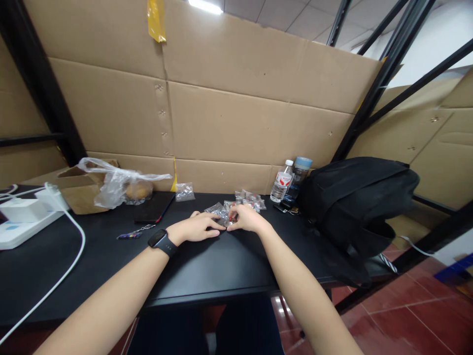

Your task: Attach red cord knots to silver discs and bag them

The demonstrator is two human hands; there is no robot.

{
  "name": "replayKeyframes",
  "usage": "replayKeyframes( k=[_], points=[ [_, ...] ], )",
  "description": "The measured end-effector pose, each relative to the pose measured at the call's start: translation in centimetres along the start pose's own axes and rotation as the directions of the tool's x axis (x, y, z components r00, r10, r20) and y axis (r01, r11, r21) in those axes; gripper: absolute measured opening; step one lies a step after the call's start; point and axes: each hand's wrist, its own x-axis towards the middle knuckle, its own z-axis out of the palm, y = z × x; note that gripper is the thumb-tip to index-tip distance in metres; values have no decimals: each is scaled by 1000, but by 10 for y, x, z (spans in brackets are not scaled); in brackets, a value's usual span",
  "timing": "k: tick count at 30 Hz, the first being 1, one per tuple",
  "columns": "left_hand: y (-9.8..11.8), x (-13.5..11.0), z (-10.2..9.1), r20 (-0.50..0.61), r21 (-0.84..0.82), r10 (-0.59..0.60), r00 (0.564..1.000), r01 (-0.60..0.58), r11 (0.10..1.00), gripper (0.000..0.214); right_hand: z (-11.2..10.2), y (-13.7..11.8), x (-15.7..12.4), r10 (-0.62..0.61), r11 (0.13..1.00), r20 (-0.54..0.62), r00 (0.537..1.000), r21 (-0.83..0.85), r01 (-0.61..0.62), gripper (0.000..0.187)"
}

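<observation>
Both my hands rest on the black table [221, 266] at its middle. My left hand [197, 228], with a black watch [161, 241] on the wrist, lies flat with fingers stretched toward a small clear plastic bag [219, 212]. My right hand [247, 218] is curled, its fingertips pinching that same bag, which holds small red and silvery parts. More such clear bags [251, 198] lie just behind my hands, and one bag [185, 191] sits further left by the cardboard wall.
A black backpack [354, 202] fills the right side, with two bottles [290, 180] beside it. At the left are a cardboard box with a plastic bag [118, 185], a dark phone [154, 208], a keychain [135, 232], a white power strip [22, 222] and its cable.
</observation>
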Motion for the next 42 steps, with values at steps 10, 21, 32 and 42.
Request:
replayKeyframes(
  k=[10,21,32,42],
  points=[
    [-2,1,0,13,-14,-3,1000,3,1000,37,-15,-3,-7,22,1000,92,996,-24,-20,30],
    [4,-2,-5,28,-16,-14,1000,15,1000,37,-3,-1,-3,-57,998,65,996,-16,58,15],
    [3,-3,-4,10,-36,31,999,-31,999,35,2,1,3,-65,997,86,994,52,60,17],
    [0,-2,-3,6,-45,48,999,-47,998,33,4,-2,5,-99,993,-23,995,-72,98,12]
  ],
)
